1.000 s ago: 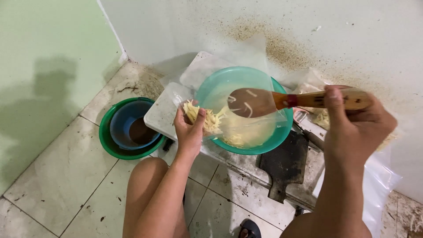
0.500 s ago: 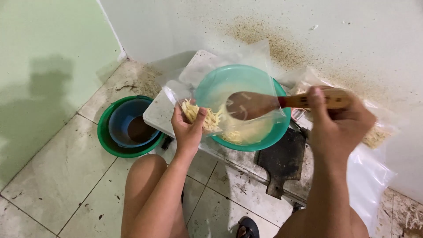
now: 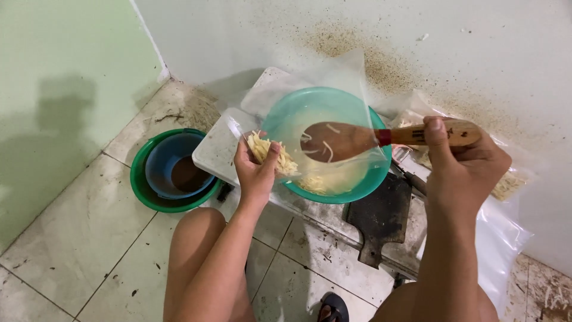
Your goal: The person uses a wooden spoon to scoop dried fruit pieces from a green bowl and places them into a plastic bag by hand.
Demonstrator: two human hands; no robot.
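You're mid-scoop — your right hand (image 3: 462,164) clamps the wooden spoon (image 3: 345,140) over the teal bowl (image 3: 363,185), your left hand (image 3: 257,173) pinches noodles (image 3: 268,152) (pale strands) at its near-left rim; next, steady loading.

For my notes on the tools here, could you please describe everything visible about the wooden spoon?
The wooden spoon has a broad brown bowl, a dark red band at the neck and a paler handle. A few pale shreds cling to its bowl. It lies roughly level over the green bowl, and the right hand grips its handle.
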